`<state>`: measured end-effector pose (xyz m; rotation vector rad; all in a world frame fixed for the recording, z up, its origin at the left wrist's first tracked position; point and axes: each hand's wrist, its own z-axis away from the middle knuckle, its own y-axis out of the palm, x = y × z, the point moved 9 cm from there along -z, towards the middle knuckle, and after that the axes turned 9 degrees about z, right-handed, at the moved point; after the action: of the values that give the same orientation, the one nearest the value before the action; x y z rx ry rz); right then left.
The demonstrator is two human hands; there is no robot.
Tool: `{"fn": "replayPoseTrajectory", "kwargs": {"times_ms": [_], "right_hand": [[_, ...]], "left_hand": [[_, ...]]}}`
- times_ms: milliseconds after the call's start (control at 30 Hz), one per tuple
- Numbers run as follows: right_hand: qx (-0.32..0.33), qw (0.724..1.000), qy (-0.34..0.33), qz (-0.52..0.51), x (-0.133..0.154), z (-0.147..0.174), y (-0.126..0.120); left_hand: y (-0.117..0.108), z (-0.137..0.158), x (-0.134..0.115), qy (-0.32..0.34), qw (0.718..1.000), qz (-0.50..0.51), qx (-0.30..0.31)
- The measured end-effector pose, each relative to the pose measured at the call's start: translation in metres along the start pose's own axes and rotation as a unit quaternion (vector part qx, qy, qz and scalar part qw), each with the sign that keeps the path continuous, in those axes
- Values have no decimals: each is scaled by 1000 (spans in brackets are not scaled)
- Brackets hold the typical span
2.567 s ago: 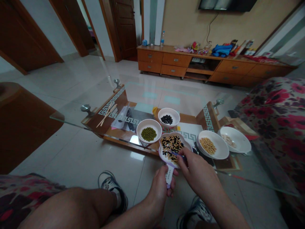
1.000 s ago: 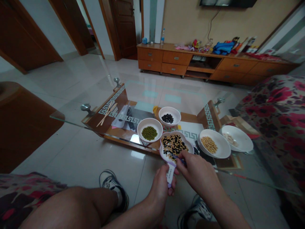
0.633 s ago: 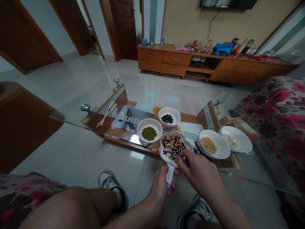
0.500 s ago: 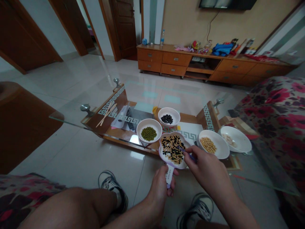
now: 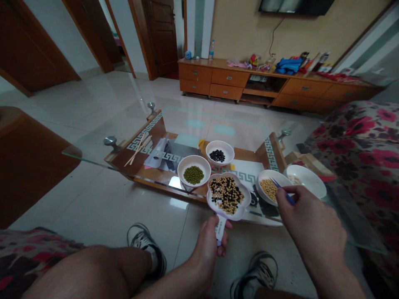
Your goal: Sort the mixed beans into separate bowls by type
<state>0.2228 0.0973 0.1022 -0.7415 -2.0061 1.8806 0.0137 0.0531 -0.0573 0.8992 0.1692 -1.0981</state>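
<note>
My left hand (image 5: 212, 238) is wrapped round the short handle of a white flower-shaped dish (image 5: 246, 209), which holds mixed black beans and yellow soybeans. Purple tweezers (image 5: 289, 198) are pinched in my right hand (image 5: 308, 218), their tips over the soybeans (image 5: 268, 189) in a white bowl (image 5: 282, 177) on the right. Whether a bean sits between the tips is too small to tell. Left of the dish stands a white bowl (image 5: 183, 162) of green mung beans (image 5: 193, 175). Behind it, another white bowl (image 5: 229, 146) contains black beans (image 5: 217, 155).
The bowls stand on a glass table (image 5: 174, 120) with a wooden shelf beneath. At far right is a white bowl (image 5: 314, 182) with a few pale pieces. Chopsticks (image 5: 136, 154) show at the left. A flowered sofa (image 5: 368, 137) borders the right side.
My right hand has moved right with the tweezers, from over the flower-shaped dish to the soybean bowl. My left hand keeps holding the dish in nearly the same place.
</note>
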Motion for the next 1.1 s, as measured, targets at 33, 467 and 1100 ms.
{"fn": "replayPoseTrajectory", "kwargs": {"times_ms": [33, 467, 1100], "right_hand": [[0, 1000, -2, -3, 1, 0, 0], [81, 977, -161, -117, 55, 19, 34], [148, 953, -263, -30, 81, 39, 47]], "left_hand": [[0, 0, 0, 0, 1000, 0, 1], [-1, -1, 1, -3, 1000, -6, -7], [-2, 0, 0, -5, 1000, -9, -20]]}}
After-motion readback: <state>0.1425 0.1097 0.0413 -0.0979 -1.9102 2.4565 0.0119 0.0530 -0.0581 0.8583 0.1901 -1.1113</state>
